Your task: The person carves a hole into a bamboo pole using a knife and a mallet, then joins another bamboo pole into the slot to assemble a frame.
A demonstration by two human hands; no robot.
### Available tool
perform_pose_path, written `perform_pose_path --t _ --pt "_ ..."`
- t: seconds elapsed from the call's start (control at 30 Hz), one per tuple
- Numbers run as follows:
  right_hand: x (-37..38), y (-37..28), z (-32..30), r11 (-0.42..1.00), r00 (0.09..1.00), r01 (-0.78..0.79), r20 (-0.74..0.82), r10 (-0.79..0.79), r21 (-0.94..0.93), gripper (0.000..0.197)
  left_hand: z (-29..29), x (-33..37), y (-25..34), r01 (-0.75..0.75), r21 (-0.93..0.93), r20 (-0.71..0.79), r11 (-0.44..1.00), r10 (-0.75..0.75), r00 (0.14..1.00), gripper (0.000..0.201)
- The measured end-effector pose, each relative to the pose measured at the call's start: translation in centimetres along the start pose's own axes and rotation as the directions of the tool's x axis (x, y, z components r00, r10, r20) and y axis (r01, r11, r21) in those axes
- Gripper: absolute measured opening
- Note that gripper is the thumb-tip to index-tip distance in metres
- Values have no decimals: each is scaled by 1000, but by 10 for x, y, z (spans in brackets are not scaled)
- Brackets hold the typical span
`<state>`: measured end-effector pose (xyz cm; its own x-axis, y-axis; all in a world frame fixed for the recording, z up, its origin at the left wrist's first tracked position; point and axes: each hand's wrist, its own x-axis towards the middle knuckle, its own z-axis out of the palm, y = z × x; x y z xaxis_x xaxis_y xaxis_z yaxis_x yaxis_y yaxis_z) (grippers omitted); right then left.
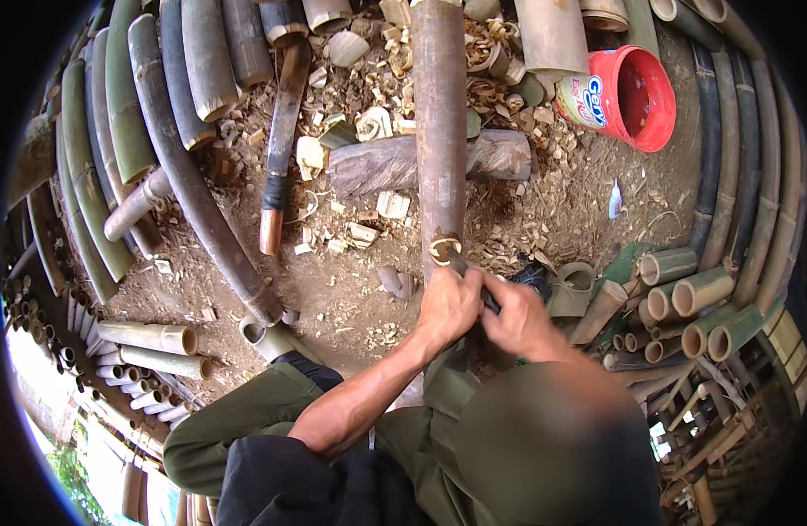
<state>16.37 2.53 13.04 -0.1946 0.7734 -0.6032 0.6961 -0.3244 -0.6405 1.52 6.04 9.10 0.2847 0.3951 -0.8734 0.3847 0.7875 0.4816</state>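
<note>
A long brown bamboo pole (440,131) runs away from me, its near end by my lap. Close to that end is a pale, freshly cut patch (443,252) with a curled shaving. Both fists are on a narrow dark tool (457,261) whose tip meets the cut; most of it is covered by my fingers, so its exact kind is hidden. My left hand (451,302) wraps round it nearest the cut, against the pole. Just to the right, my right hand (519,320) is closed on its rear part.
A short log (368,168) lies crosswise under the pole. Left of it rests a machete-like blade with a wooden handle (271,223). A red bucket (657,101) lies tipped at the upper right, above a small bottle (615,200). Bamboo lengths (206,202) and shavings surround me.
</note>
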Motion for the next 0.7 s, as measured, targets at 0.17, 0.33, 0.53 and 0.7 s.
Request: perform_pose_path --t 0.17,0.33,0.53,0.7 --pt "46 -61 -68 858 894 286 442 -78 -427 18 3 -16 -4 98 -799 132 593 14 991 30" --pt "114 -109 -60 516 735 617 669 -110 -594 10 1 -19 22 167 -985 170 -43 -90 981 43" --pt "51 -36 -68 788 844 419 514 -155 -451 22 -3 -39 -39 32 -568 374 823 223 900 88" --pt "-13 -42 5 875 969 -165 -92 231 456 33 12 -86 -68 -178 -388 289 904 303 908 87"
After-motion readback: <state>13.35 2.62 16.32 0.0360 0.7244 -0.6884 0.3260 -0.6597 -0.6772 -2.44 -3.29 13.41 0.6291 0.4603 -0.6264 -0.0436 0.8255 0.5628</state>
